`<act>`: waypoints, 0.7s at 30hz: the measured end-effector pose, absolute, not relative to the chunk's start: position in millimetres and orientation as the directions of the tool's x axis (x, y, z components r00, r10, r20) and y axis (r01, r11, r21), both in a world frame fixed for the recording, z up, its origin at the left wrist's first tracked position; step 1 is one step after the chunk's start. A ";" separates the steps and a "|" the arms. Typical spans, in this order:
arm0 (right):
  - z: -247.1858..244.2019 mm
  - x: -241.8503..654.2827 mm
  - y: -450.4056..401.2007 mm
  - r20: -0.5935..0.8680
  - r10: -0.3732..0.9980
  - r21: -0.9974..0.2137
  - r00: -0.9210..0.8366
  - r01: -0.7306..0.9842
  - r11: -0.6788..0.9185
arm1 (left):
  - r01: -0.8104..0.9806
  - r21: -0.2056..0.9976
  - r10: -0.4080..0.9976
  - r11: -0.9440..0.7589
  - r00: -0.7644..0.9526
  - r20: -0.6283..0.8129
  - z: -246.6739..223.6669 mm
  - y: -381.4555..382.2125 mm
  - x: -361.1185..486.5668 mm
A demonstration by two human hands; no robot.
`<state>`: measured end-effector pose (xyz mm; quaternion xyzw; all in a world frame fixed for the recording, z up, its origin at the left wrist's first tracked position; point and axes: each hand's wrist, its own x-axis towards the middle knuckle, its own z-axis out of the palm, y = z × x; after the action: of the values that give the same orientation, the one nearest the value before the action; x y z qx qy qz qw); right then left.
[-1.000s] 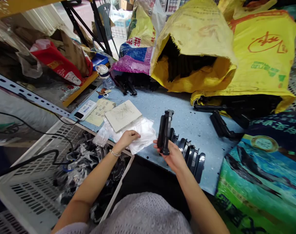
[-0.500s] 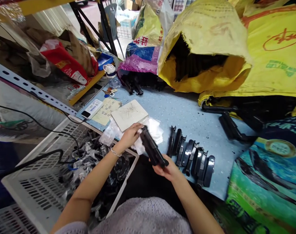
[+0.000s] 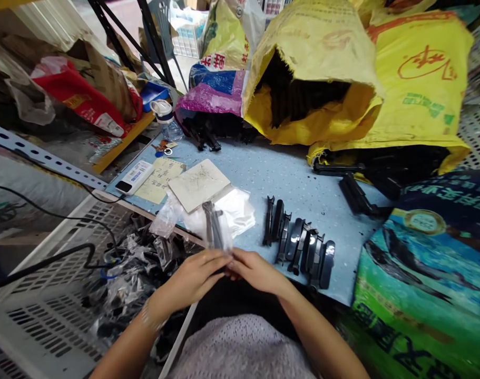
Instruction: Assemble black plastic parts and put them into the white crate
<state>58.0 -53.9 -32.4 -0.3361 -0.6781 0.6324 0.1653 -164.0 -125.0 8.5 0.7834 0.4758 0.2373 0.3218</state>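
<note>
My left hand (image 3: 204,271) and my right hand (image 3: 255,269) meet at the table's near edge. Both are closed on the lower end of a long black plastic part (image 3: 215,226), which points away from me and is wrapped in a see-through plastic bag. The fingertips overlap there and hide that end. Beyond it, a pile of flat plastic bags (image 3: 240,210) lies partly under a worn pale board (image 3: 199,184). To the right of my hands, several similar black parts (image 3: 299,239) stand in a row on the blue speckled table (image 3: 271,163).
Left and below, a white crate (image 3: 46,316) holds many bagged black parts (image 3: 133,287). Yellow sacks (image 3: 314,42) of black parts stand along the back. A green-blue sack (image 3: 417,284) borders the right. A phone (image 3: 135,176), keys (image 3: 164,149) and a bottle (image 3: 166,118) lie at left.
The black part was bare between my hands; now a see-through bag surrounds it. My hands have come together at its near end, the left moving down toward me. The view has shifted slightly.
</note>
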 end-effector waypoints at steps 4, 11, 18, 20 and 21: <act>-15.2 111.6 -2.0 -0.024 0.788 -0.632 -0.616 0.619 0.465 | 0.810 0.560 0.887 -0.176 0.378 -0.267 14.9 -165.3 -232.5; -27.4 142.4 98.0 -0.183 0.609 0.003 -0.772 0.619 0.786 | 0.963 -0.063 0.778 0.263 -0.250 -0.576 -70.4 -127.6 -289.9; -7.7 161.1 81.0 -0.262 0.855 -0.410 -0.447 0.854 0.321 | 0.926 0.368 0.997 -0.082 0.079 0.024 -68.4 -65.1 -161.3; -12.9 160.7 61.4 -0.236 0.905 -0.673 -0.354 0.731 0.111 | 0.894 0.406 0.976 -0.191 0.129 0.175 -73.3 -42.1 -130.5; -16.9 158.0 50.2 -0.244 0.917 -0.801 -0.316 0.598 -0.008 | 0.881 0.426 0.972 -0.205 0.133 0.194 -76.7 -30.7 -122.8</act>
<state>158.0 50.2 -16.9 -0.5563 -0.6807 0.4409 0.1808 -122.8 -30.7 -76.7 0.7454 0.6215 0.2172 0.1047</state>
